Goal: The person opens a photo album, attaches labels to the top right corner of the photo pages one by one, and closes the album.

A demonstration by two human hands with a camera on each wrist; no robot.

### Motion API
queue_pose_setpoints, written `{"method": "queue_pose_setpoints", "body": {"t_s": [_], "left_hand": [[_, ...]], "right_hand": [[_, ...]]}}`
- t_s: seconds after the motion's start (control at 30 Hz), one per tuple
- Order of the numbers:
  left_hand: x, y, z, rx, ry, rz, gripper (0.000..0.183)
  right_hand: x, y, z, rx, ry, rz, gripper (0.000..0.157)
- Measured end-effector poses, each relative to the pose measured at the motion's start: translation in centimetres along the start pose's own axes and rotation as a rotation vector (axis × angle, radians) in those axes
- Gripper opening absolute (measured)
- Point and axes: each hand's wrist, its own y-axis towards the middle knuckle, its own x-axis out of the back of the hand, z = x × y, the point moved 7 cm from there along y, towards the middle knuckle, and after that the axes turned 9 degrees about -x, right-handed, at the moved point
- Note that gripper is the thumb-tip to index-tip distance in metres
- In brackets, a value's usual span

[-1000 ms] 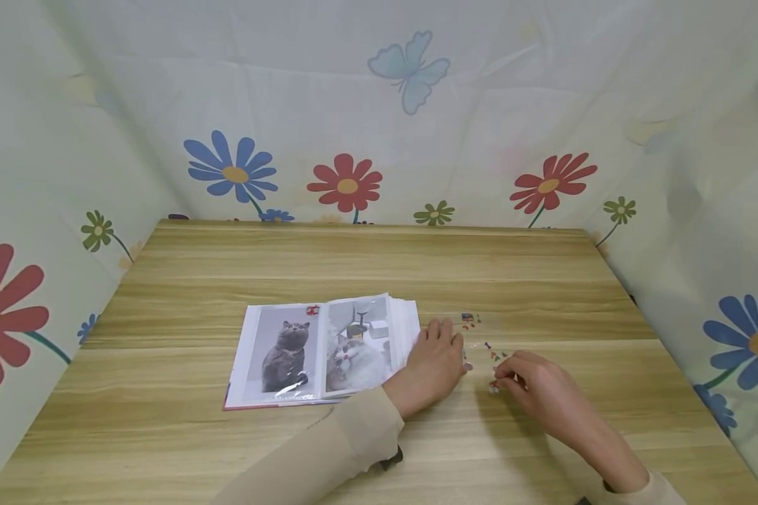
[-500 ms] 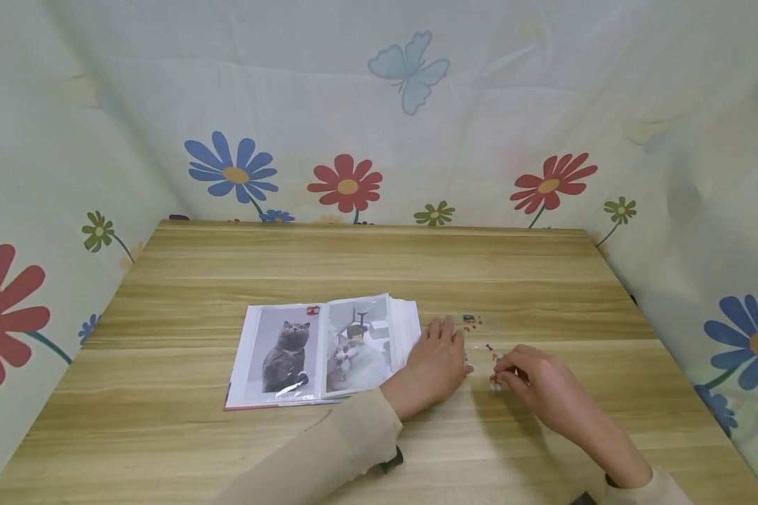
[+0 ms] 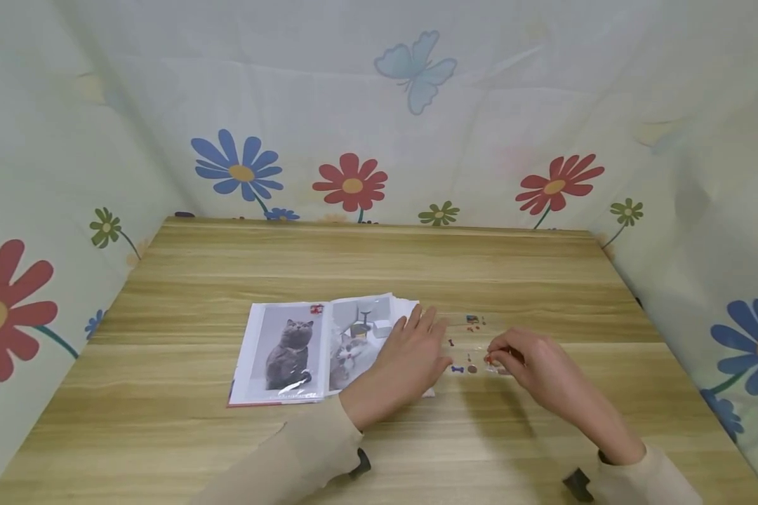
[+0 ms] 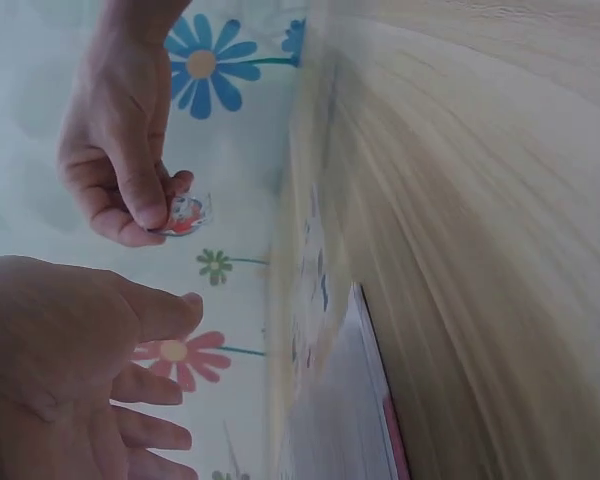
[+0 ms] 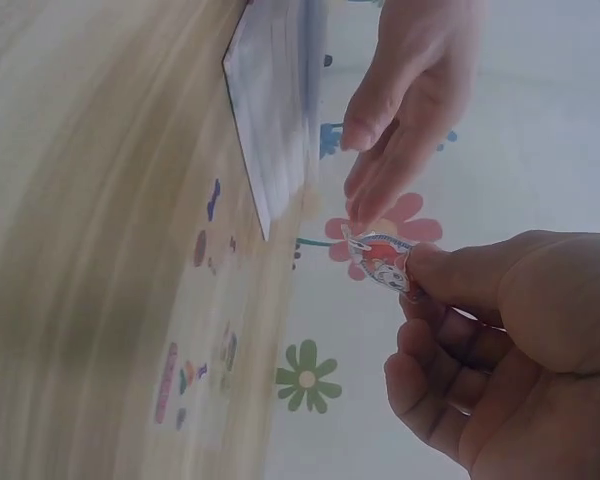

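My right hand (image 3: 540,372) pinches a small red, white and blue sticker (image 5: 382,258) with a cartoon figure between thumb and forefinger. It is held up clear of the table, as both wrist views show. Below lies a clear sticker sheet (image 3: 472,320) with several small colourful stickers, partly overlapped by the right fingers in the head view. My left hand (image 3: 410,358) has its fingers extended over the right page of an open photo album (image 3: 246,368), covering part of a photo of a white cat (image 3: 346,358). A grey cat photo (image 3: 288,354) fills the left page.
A small red sticker (image 3: 316,309) sits at the top corner of the grey cat photo. The wooden table (image 3: 354,259) reaches back to a flower-printed cloth (image 3: 290,91) that hangs behind and at both sides. Dark wrist straps (image 3: 579,484) show near both sleeves.
My left hand has moved left from the sheet's edge over the album's right page, uncovering more stickers. My right hand has lifted the sticker off the sheet and shifted slightly up.
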Motion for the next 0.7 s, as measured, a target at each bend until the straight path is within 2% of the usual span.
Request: {"method": "queue_pose_setpoints", "body": {"t_s": [0.3, 0.7], "left_hand": [[1.5, -2.3, 2.3, 0.035, -0.045, -0.085, 0.063], [2.3, -5.4, 5.2, 0.085, -0.077, -0.156, 0.064]], "right_hand": [[-0.1, 1.6, 0.6, -0.01, 0.023, 0.013, 0.01], [-1.0, 3.8, 1.8, 0.013, 0.028, 0.038, 0.008]]}}
